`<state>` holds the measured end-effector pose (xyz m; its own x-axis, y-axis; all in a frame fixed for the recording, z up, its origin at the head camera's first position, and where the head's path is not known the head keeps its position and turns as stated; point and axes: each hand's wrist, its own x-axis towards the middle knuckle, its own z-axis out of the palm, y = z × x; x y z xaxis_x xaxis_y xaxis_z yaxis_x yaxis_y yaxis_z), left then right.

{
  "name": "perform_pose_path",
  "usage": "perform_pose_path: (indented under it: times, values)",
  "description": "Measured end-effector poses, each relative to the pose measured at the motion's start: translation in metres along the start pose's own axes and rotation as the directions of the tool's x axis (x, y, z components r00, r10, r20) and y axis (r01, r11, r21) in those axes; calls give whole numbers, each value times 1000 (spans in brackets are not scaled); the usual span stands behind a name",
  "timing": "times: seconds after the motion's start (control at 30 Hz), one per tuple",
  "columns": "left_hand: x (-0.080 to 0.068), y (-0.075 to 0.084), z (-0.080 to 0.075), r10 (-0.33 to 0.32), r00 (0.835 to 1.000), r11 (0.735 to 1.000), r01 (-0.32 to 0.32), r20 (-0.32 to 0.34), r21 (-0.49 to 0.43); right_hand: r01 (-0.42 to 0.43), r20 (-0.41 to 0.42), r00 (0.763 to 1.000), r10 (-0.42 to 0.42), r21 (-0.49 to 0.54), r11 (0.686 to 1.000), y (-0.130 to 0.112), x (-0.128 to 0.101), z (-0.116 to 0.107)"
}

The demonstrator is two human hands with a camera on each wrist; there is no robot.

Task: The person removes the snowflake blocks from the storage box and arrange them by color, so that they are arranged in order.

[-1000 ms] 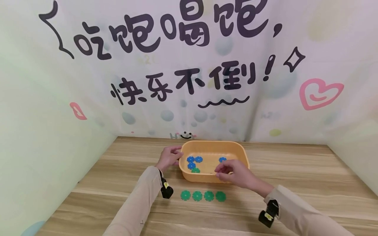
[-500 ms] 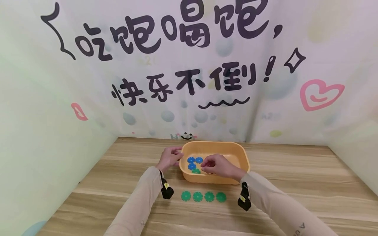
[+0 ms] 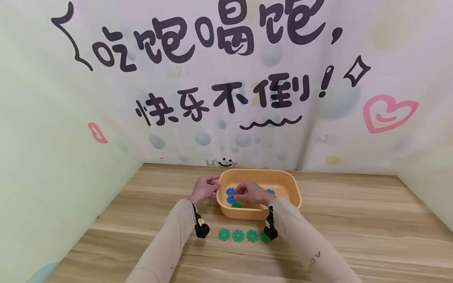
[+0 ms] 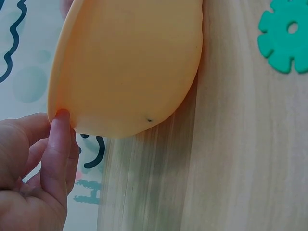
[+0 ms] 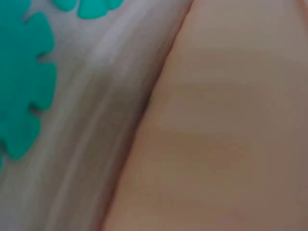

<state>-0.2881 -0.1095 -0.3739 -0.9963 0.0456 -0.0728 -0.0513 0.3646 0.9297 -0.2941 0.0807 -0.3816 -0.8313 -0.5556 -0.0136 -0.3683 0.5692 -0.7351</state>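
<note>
An orange tub [image 3: 283,179] stands on the wooden table. My left hand [image 3: 211,184] grips its left rim; in the left wrist view a fingertip [image 4: 61,118] lies against the tub's outer wall [image 4: 125,67]. My right hand [image 3: 238,192] reaches into the tub with fingers curled down over the blue discs [image 3: 230,199]. Its grip is hidden. Another blue disc [image 3: 271,192] and a green disc [image 3: 236,204] also lie inside. A row of green discs [image 3: 238,235] sits on the table in front of the tub.
The table [image 3: 354,220] is boxed in by printed backdrop walls at the back and both sides. The right wrist camera [image 3: 270,230] hides part of the rightmost green disc. The blurred right wrist view shows a green disc [image 5: 24,91] beside the tub wall [image 5: 221,125].
My right hand moved left, from the tub's front right rim to the blue discs at its left end. The left hand stayed on the rim.
</note>
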Motion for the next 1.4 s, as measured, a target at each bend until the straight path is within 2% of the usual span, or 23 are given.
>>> perform_pose_path:
  times: [0.4,0.63,0.87,1.07,1.3,1.4]
  values:
    - [0,1,0,-9,1000,1000,9,5,-14,-94,25,995,94,0,996,7,4,7]
    - [-1,2,0,4,1000,1000,-4,6,-1,-44,76,996,47,-43,998,10,3,7]
    - [0,1,0,-3,1000,1000,3,3,-6,-41,94,995,44,-36,999,10,3,7]
    - [2,1,1,-8,1000,1000,8,0,-10,-34,75,997,36,-39,999,11,3,6]
    - [-2,1,-1,32,999,999,-31,18,-21,-54,48,997,56,-36,998,7,1,5]
    - [-3,2,-1,23,1000,999,-23,18,-33,-45,39,998,46,-43,998,5,-1,4]
